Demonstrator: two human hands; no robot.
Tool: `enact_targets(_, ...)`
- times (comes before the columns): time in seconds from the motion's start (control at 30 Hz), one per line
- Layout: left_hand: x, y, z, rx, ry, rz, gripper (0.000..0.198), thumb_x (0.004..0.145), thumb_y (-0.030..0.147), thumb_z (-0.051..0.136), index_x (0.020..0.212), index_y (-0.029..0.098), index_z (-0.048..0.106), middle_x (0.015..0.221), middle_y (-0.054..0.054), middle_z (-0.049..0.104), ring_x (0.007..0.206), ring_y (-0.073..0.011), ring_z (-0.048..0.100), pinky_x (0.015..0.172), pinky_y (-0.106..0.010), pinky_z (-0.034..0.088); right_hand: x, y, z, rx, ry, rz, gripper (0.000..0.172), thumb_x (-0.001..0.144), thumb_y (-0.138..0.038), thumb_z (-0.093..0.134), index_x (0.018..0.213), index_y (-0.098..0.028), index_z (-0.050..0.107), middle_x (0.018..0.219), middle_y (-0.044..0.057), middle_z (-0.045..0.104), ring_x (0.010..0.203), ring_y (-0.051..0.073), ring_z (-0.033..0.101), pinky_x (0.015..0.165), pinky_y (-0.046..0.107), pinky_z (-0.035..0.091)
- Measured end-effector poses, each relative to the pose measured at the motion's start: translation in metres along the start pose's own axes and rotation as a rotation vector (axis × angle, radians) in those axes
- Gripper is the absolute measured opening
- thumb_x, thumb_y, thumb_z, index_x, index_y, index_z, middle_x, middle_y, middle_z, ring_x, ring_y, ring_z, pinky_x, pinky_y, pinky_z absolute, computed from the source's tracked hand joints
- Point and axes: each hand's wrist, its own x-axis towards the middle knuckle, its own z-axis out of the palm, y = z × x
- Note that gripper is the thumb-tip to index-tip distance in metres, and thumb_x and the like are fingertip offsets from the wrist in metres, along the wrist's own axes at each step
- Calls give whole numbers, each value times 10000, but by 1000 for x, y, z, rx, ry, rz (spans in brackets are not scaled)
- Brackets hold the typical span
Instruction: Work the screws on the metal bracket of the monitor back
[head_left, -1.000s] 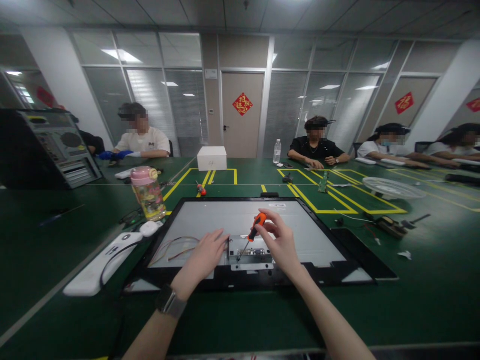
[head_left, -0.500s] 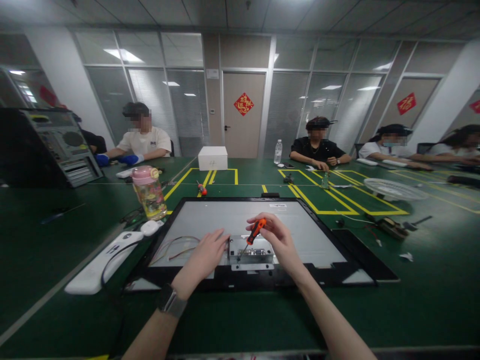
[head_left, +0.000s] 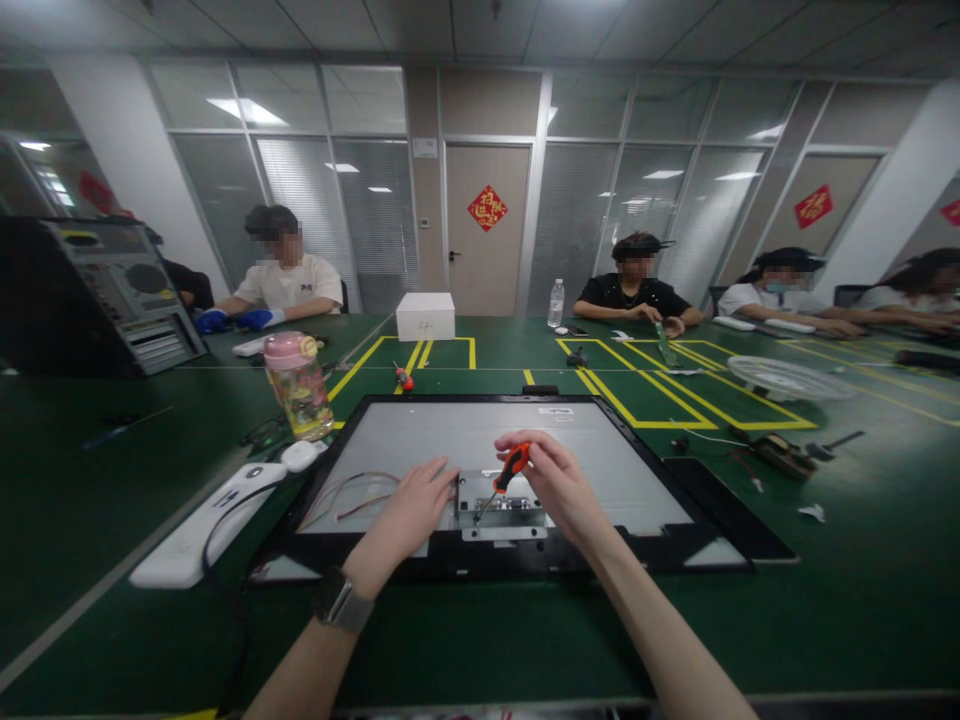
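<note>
A flat display panel (head_left: 600,465) with a black frame lies before me, grey back up. On its near part sits a silver metal bracket box (head_left: 476,490) with a row of ports. My right hand (head_left: 562,490) grips an orange-and-black screwdriver (head_left: 513,466), tilted, its tip down at the lower left of the bracket. My left hand (head_left: 417,503) lies flat on the panel, fingers stretched, fingertips at the bracket's left edge. Thin cables (head_left: 341,490) curl on the panel left of that hand.
Left of the panel are a white power bank-like device (head_left: 199,535) and a pink-lidded bottle (head_left: 298,390). A black flat slab (head_left: 739,510) lies at the right. Farther back stand a white box (head_left: 426,318) and a red screwdriver (head_left: 403,377). Several people sit across the table.
The screwdriver's handle has shifted slightly and my right fingers have turned a little around it. My left hand stays put. Across the table, a person has lifted a green board.
</note>
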Motion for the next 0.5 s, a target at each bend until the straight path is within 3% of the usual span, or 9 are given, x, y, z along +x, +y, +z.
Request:
enact_targets(0.1,0,-2,1,13,-8,9,372,1012,195,423,1346,203,586,1467,-131,534,1345,-256,508,1140,-461,368,1,2,-1,-31,28,-39,204,788,-469,776,831,-269,764,954,31,663,932,209,627,894,383,494)
enact_targets(0.33,0,-2,1,-6,-10,11,381,1008,201,413,1346,203,588,1465,-136,534,1340,-272,513,1121,-475,389,4,1,-4,-101,24,-7,264,863,-502,684,996,-283,745,934,42,718,919,217,650,880,397,491)
enact_targets(0.5,0,-1,3,17,10,7,385,999,181,415,1344,196,586,1460,-136,540,1332,-269,521,1128,-479,381,11,-7,3,-247,-33,-76,217,871,-458,679,925,-262,753,1014,58,672,980,218,624,888,377,494)
